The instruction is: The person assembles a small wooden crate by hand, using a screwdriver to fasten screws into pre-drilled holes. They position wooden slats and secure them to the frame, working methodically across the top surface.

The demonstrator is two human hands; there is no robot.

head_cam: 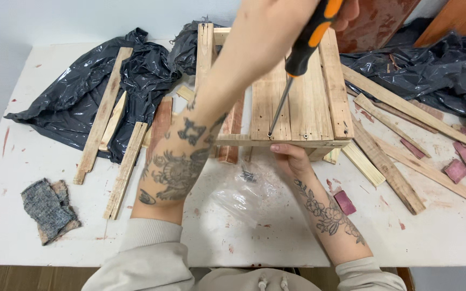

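From the head view, I'm seeing the left hand (336, 12) gripping an orange-and-black screwdriver (304, 49), fingers wrapped around its handle, the tip pressing into the front edge of a wooden slat crate (297, 105). The right hand (291, 157) is bracing that edge, fingers curled on it. Loose slats (102, 116), black plastic sheeting (74, 102), a clear bag (244, 194) and a grey rag (48, 209) are crowding the tabletop (449, 237).
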